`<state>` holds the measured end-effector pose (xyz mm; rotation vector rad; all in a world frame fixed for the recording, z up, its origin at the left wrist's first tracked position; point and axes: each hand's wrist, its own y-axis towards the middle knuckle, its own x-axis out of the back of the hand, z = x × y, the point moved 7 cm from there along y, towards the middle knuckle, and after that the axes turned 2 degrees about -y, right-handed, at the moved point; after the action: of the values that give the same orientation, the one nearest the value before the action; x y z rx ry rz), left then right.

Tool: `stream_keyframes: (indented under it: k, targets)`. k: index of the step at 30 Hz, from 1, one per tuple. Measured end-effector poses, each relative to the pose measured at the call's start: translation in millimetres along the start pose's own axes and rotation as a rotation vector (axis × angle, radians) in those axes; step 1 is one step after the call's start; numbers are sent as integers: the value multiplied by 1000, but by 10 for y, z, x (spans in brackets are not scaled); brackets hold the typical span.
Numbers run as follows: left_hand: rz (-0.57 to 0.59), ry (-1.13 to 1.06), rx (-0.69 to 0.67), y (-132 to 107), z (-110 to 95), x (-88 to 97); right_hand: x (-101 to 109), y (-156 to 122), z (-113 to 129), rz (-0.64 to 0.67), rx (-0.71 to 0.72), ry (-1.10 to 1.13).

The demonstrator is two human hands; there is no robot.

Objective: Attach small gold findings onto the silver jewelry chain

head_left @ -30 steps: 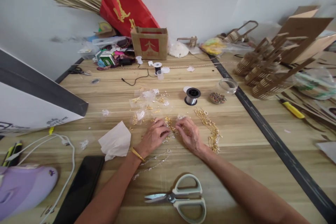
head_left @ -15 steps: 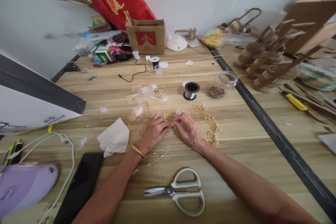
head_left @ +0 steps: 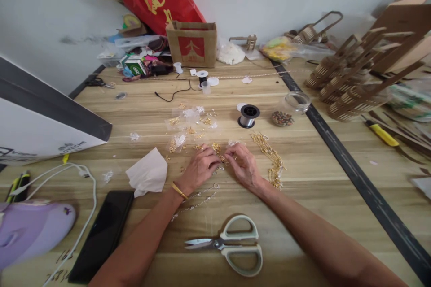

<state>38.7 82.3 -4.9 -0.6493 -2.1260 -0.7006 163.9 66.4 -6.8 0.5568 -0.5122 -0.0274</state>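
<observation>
Our left hand (head_left: 200,168) and right hand (head_left: 245,168) meet fingertip to fingertip over gold bits (head_left: 220,158) on the table (head_left: 313,193). We can't tell if either pinches one. Just right: chains (head_left: 273,161); scissors (head_left: 232,244) nearer us.

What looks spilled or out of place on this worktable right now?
Small gold findings lie scattered loose on the wooden table just beyond the left hand and right hand, among little clear bags, as if tipped out. A crumpled tissue lies left of the hands. Nothing looks broken.
</observation>
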Motion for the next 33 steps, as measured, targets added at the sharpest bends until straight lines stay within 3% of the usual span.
stream_keyframes:
  k: [6, 13, 18, 23, 33]
  targets:
    - [24, 49, -15, -4, -33, -66, 4, -1, 11, -8, 7, -2]
    - [-10, -14, -5, -4, 13, 13, 11, -2, -10, -9, -3, -3]
    - [-128, -181, 90, -8, 148, 147, 14, 0, -18, -8, -9, 0]
    - [-156, -302, 204, -46, 268, 208, 12, -4, -9, -10, -11, -4]
    - [-125, -315, 146, -68, 310, 184, 0, -8, -16, -9, -13, -15]
